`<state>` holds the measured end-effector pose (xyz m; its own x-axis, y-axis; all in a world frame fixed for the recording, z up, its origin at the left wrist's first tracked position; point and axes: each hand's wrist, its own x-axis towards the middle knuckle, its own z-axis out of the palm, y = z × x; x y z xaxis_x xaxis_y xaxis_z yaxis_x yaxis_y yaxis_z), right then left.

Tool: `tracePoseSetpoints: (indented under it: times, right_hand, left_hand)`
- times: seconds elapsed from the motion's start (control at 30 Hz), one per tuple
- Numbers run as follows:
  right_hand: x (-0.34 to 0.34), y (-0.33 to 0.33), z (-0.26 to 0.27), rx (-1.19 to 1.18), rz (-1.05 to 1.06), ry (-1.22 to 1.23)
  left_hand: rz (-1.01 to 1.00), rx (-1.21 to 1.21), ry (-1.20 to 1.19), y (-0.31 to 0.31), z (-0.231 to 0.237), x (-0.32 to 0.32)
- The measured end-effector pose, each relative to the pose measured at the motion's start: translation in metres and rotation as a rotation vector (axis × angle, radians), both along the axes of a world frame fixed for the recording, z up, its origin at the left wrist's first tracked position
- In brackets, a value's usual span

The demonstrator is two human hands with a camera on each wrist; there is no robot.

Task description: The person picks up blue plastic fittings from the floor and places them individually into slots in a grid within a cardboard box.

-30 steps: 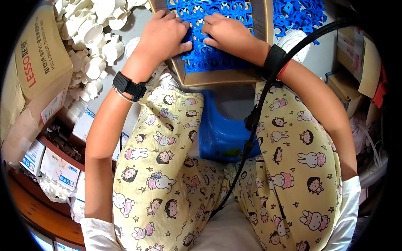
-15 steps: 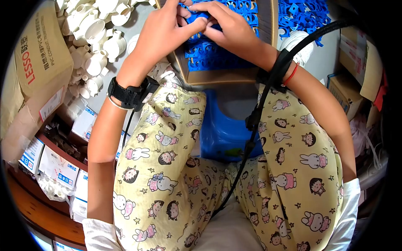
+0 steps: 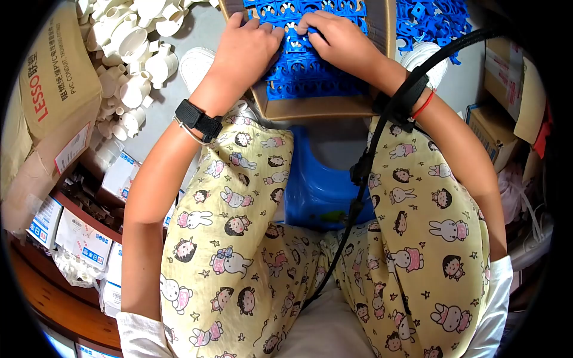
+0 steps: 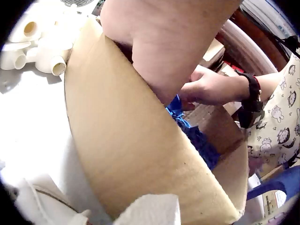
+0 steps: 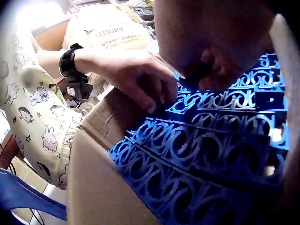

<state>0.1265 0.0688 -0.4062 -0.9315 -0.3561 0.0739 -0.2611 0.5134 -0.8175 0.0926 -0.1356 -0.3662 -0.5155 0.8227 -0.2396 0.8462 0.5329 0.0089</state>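
Rows of blue plastic pipe clips [image 3: 319,80], ring-shaped and linked edge to edge, fill an open cardboard box [image 3: 316,108] at the top of the head view. My left hand [image 3: 250,51] reaches over the box's left side, fingers curled down at a row; in the right wrist view its thumb and fingers pinch clips at the row's end. The right hand [image 3: 346,45] is bent over the same row from the other side, with thumb and forefinger on a clip [image 5: 190,84]. Its palm hides part of that clip in the right wrist view.
White plastic conduit fittings [image 3: 134,48] lie heaped at the left beside a LESSO carton [image 3: 57,83]. Loose blue clips [image 3: 433,24] are piled to the box's right. A black cable [image 3: 382,119] crosses by my right wrist. Between the knees is a blue stool [image 3: 316,185].
Half a second ago both hands met over the box, holding blue clips together. Since then they have come apart and lowered onto the rows, the left moving down and the right slightly rightward.
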Motion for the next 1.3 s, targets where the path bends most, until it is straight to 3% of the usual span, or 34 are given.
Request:
tracePoseSetpoints:
  times: [0.17, 0.3, 0.4, 0.43, 0.5, 0.63, 0.8, 0.97, 1.07, 1.3]
  right_hand:
    - [-0.002, 0.006, 0.001, 0.041, 0.097, -0.067]
    - [-0.011, 0.017, 0.004, 0.048, -0.04, 0.024]
    - [-0.023, 0.033, 0.042, 0.081, -0.034, -0.215]
    - [-0.021, 0.036, 0.028, 0.072, -0.001, -0.061]
    - [-0.029, 0.038, 0.055, -0.046, -0.167, -0.432]
    - [-0.035, 0.045, 0.081, -0.011, -0.182, -0.457]
    - [-0.033, 0.05, 0.083, 0.033, -0.163, -0.427]
    - [-0.029, 0.046, 0.091, 0.174, -0.087, -0.189]
    - [-0.025, 0.044, 0.086, 0.165, 0.006, -0.007]
    - [-0.008, 0.023, 0.035, 0.198, 0.199, 0.045]
  left_hand:
    - [0.042, -0.046, -0.025, 0.008, 0.004, -0.002]
    - [0.054, -0.076, -0.013, 0.011, 0.005, -0.002]
    - [0.084, -0.151, -0.054, 0.01, 0.002, -0.004]
    - [0.087, -0.084, -0.05, 0.008, 0.002, -0.005]
    - [0.09, -0.016, -0.046, 0.007, 0.005, -0.008]
    - [0.154, 0.078, 0.015, 0.008, 0.011, -0.008]
    - [0.16, -0.077, 0.005, 0.011, 0.01, -0.002]
    - [0.127, -0.12, -0.054, 0.009, 0.011, -0.001]
    - [0.044, -0.071, -0.056, 0.004, 0.011, -0.004]
    - [0.024, 0.008, -0.153, -0.001, 0.017, -0.006]
